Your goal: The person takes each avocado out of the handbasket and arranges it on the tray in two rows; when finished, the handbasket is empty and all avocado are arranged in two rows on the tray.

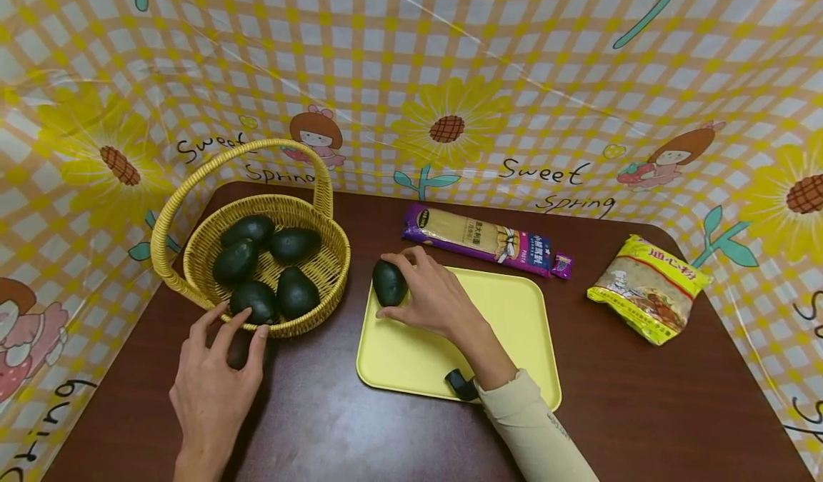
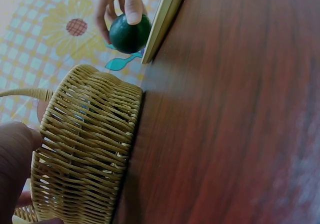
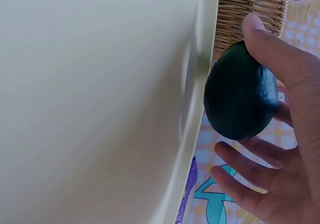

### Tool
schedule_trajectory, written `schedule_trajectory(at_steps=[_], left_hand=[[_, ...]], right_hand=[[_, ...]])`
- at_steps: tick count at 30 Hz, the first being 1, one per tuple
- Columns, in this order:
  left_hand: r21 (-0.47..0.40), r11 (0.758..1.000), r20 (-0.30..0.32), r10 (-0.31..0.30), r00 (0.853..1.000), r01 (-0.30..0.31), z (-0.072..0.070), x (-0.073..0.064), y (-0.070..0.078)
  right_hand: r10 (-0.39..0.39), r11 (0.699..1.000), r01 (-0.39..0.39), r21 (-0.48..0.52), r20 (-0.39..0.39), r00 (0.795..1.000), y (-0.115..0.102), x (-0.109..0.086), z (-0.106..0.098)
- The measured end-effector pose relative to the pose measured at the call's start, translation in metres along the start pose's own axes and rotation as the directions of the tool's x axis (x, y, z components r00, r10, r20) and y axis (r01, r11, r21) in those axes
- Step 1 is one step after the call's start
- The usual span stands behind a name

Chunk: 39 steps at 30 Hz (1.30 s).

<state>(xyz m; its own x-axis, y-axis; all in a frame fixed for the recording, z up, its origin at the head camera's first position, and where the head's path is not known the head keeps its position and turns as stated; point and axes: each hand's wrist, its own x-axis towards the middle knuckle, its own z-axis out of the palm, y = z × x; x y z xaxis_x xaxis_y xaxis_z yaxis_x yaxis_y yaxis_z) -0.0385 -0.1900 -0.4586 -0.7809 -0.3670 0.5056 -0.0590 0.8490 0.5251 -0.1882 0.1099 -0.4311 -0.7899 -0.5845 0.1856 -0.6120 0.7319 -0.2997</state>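
Observation:
My right hand (image 1: 434,293) grips a dark green avocado (image 1: 388,283) between thumb and fingers, over the left end of a yellow tray (image 1: 411,371). In the right wrist view the avocado (image 3: 240,92) sits beside the tray's rim (image 3: 206,59), thumb on one side and fingers on the other. At the near rim of a yellow wicker basket (image 1: 334,282), my left hand (image 1: 215,375) holds on with thumb and fingertips, one fingertip close to an avocado (image 1: 253,301). Several avocados lie inside the basket, whose tall handle (image 1: 221,155) arches over it.
Behind the tray lies a purple pasta packet (image 1: 476,239), with a small purple sachet (image 1: 562,265) at its right end. A yellow food bag (image 1: 651,289) lies farther right. Checked cloth (image 1: 553,75) hangs behind the dark wooden table (image 1: 315,425).

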Motion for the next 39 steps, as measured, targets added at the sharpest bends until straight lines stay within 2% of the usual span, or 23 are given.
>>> schedule_trajectory(at_steps=[29, 39], left_hand=[[-0.001, 1.000, 0.007, -0.008, 1.000, 0.008, -0.0010, -0.0009, -0.0002], [-0.011, 1.000, 0.006, -0.002, 1.000, 0.002, -0.0006, 0.0000, 0.0008]], right_hand=[[0.050, 0.999, -0.049, -0.020, 0.043, 0.998, 0.0004, -0.0018, 0.0048], [0.037, 0.999, -0.035, -0.039, 0.034, 0.999, 0.0019, -0.0016, 0.0035]])
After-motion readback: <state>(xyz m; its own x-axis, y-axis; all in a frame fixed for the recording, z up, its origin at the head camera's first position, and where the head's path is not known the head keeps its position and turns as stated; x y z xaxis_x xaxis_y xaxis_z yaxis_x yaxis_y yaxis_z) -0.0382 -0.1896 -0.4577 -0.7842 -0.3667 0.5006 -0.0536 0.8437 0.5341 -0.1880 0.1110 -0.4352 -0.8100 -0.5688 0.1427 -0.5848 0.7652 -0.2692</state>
